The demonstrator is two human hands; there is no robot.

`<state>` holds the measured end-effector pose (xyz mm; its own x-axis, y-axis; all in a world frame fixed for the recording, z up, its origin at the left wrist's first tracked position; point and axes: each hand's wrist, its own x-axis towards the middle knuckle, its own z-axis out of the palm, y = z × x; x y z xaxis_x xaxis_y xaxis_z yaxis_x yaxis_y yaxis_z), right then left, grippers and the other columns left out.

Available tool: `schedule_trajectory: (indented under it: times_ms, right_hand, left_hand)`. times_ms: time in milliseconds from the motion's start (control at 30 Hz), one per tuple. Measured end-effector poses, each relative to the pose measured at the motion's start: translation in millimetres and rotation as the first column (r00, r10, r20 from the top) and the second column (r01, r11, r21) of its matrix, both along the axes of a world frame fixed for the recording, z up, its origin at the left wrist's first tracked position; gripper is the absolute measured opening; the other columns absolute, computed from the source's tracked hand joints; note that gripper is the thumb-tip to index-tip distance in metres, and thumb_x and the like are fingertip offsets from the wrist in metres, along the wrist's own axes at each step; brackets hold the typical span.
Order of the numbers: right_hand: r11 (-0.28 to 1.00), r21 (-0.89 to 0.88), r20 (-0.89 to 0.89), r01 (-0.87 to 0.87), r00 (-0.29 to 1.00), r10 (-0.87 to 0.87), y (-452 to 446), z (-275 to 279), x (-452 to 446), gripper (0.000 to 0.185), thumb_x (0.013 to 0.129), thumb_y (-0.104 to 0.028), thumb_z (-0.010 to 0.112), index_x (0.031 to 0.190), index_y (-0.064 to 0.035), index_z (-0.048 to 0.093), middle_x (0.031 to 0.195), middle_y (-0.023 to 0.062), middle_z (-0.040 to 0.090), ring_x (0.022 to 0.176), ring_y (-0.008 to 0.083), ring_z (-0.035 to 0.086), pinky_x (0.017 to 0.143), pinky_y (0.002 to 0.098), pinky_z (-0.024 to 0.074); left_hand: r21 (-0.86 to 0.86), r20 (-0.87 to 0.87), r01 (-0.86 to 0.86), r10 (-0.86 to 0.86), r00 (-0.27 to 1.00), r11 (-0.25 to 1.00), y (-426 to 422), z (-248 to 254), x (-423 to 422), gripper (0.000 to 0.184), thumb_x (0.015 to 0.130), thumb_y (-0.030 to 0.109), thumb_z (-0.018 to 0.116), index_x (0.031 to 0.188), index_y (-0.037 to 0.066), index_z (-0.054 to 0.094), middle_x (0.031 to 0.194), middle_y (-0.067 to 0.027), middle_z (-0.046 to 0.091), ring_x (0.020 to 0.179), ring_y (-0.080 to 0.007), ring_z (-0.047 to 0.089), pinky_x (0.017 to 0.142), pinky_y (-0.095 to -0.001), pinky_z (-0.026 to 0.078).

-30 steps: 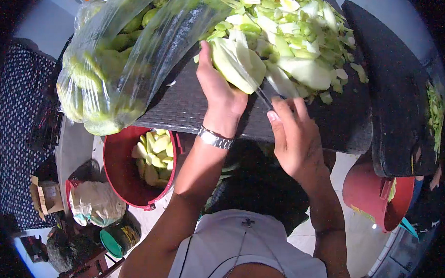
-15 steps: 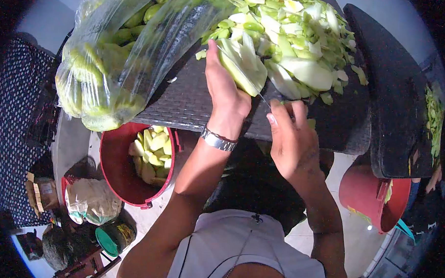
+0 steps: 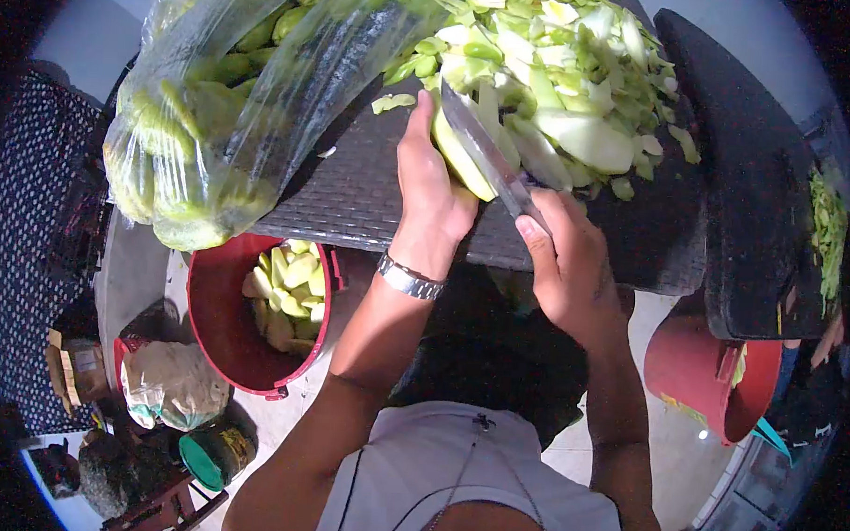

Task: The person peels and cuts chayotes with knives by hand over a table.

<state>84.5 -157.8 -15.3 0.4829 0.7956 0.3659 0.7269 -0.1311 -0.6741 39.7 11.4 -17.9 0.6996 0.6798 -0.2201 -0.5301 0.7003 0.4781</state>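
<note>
My left hand [image 3: 430, 186] is wrapped round a pale green peeled fruit [image 3: 461, 159] above the front edge of the dark woven table [image 3: 352, 202]. In my right hand [image 3: 564, 247] is a knife [image 3: 485, 151], its wide blade slanting up and left along the fruit's right side. Just beyond the fruit lies a large heap of green and white peelings [image 3: 581, 93]. A clear plastic bag [image 3: 190, 154] full of green fruit rests on the table's left side and hangs over its edge.
Below the table at left stands a red bucket [image 3: 208, 323] holding peeled pieces [image 3: 292, 280]. At right are a second dark table [image 3: 755, 183] with shreds [image 3: 827, 233] and another red bucket [image 3: 688, 364]. A filled sack [image 3: 173, 383] and a green-lidded container [image 3: 203, 459] sit lower left.
The fruit has turned in my left hand and shows a narrower side. The knife's blade has gone from edge-on to broad side showing. A loose peel lies by my left fingertips.
</note>
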Motion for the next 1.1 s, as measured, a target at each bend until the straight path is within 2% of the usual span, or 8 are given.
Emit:
schedule_trajectory:
  times_ms: [133,433,633,800,933,967,1033,1100]
  right_hand:
    - [0.989,-0.069,0.128,0.13,0.984,-0.12,-5,7,-16,0.022,0.099,-0.009,0.058,0.119,0.0003,0.059,0.101,0.0235,0.058,0.091,0.0473,0.06,0.074,0.049,0.0485]
    - [0.984,-0.077,0.12,0.162,0.981,-0.152,-9,-5,-28,0.023,0.099,-0.009,0.058,0.121,-0.0019,0.06,0.102,0.0213,0.056,0.088,0.0452,0.062,0.07,0.0498,0.0503]
    - [0.899,-0.323,0.19,0.297,0.95,-0.246,4,-5,-34,0.024,0.1,-0.012,0.058,0.123,-0.0045,0.055,0.103,0.0214,0.056,0.09,0.047,0.062,0.07,0.0544,0.05]
    - [0.959,-0.176,0.086,0.224,0.974,-0.212,21,-11,-18,0.016,0.102,-0.016,0.055,0.114,-0.0069,0.05,0.102,0.0261,0.057,0.087,0.052,0.063,0.071,0.0595,0.0506]
    - [0.995,0.058,0.044,0.079,0.996,-0.082,27,-13,8,0.017,0.103,-0.018,0.052,0.112,-0.0046,0.049,0.096,0.0297,0.061,0.088,0.0544,0.062,0.072,0.0601,0.0511]
    - [0.984,0.0,0.01,0.179,0.984,-0.179,26,-8,14,0.017,0.104,-0.018,0.052,0.112,-0.0036,0.049,0.094,0.0302,0.062,0.089,0.0546,0.062,0.073,0.06,0.0508]
    - [0.924,-0.126,-0.039,0.361,0.929,-0.369,23,8,24,0.019,0.104,-0.019,0.052,0.11,-0.0017,0.049,0.091,0.0311,0.063,0.09,0.0549,0.062,0.074,0.0598,0.0502]
    - [0.931,-0.163,-0.069,0.328,0.937,-0.342,25,9,34,0.024,0.104,-0.023,0.054,0.113,-0.0007,0.051,0.091,0.0317,0.065,0.091,0.0544,0.063,0.076,0.059,0.0512]
  left_hand:
    - [0.002,-0.045,0.013,-0.012,0.999,1.0,2,-4,1,0.045,0.109,0.04,0.039,0.13,0.005,0.059,0.119,-0.0118,0.068,0.107,-0.0284,0.066,0.096,-0.0452,0.053]
    - [0.039,-0.045,-0.022,0.024,0.999,0.999,-2,-6,2,0.049,0.107,0.049,0.042,0.127,0.008,0.06,0.116,-0.0095,0.069,0.104,-0.0267,0.067,0.096,-0.044,0.053]
    - [0.136,-0.017,-0.114,0.117,0.993,0.984,-18,-15,2,0.044,0.104,0.046,0.052,0.128,0.01,0.058,0.119,-0.0084,0.066,0.108,-0.0252,0.065,0.097,-0.044,0.052]
    - [0.343,0.047,-0.178,0.172,0.984,0.922,-28,-14,2,0.044,0.098,0.023,0.064,0.136,0.008,0.048,0.122,-0.0092,0.06,0.11,-0.0243,0.062,0.097,-0.0431,0.052]
    - [0.381,0.073,-0.161,0.144,0.987,0.91,-14,-4,2,0.039,0.098,0.017,0.065,0.132,0.007,0.048,0.117,-0.0089,0.061,0.107,-0.024,0.064,0.094,-0.0427,0.054]
    - [0.355,0.051,-0.266,0.266,0.963,0.896,-9,-4,7,0.034,0.099,0.016,0.063,0.128,0.006,0.049,0.114,-0.0096,0.062,0.105,-0.0245,0.065,0.091,-0.0423,0.056]
    - [0.308,0.037,-0.302,0.306,0.951,0.902,1,2,4,0.038,0.098,0.005,0.063,0.13,0.006,0.041,0.119,-0.0146,0.06,0.104,-0.0243,0.066,0.083,-0.0415,0.059]
    - [0.296,-0.009,-0.243,0.257,0.966,0.924,1,-2,4,0.041,0.096,0.003,0.062,0.131,0.004,0.04,0.115,-0.0162,0.062,0.1,-0.0244,0.067,0.082,-0.0387,0.058]
